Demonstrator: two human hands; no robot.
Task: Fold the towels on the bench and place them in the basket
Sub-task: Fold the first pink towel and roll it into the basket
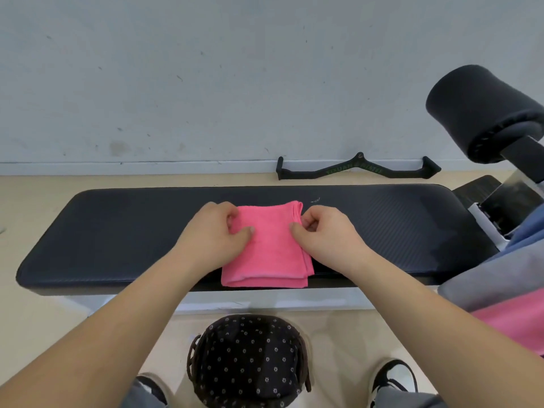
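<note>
The black padded bench (112, 231) runs across the view, its left end bare. Toward its middle, the left hand (215, 234) rests on the left edge of the pink towel (270, 251). Its fingers are curled and its thumb lies on top of the cloth, so it pinches that edge. The pink towel lies folded into a thick rectangle at the centre of the bench, with its near edge reaching the bench's front rim and its layers showing there.

Below it, on the pale floor (44, 319) between the person's shoes, stands the basket (250, 357), lined with dark cloth dotted with small flowers. No towel shows inside it.

The right hand (326, 234) grips the towel's right edge, with its fingers curled in and its thumb pressed against the top layer. Behind the bench, a black cable handle bar (356, 172) lies on the floor against the grey wall (206, 69).

Further right, a black foam roller pad (482, 110) stands above the bench's end. At the right edge lies a loose pile of towels (500, 278) in blue, grey and pink, draped over the bench's right end.
</note>
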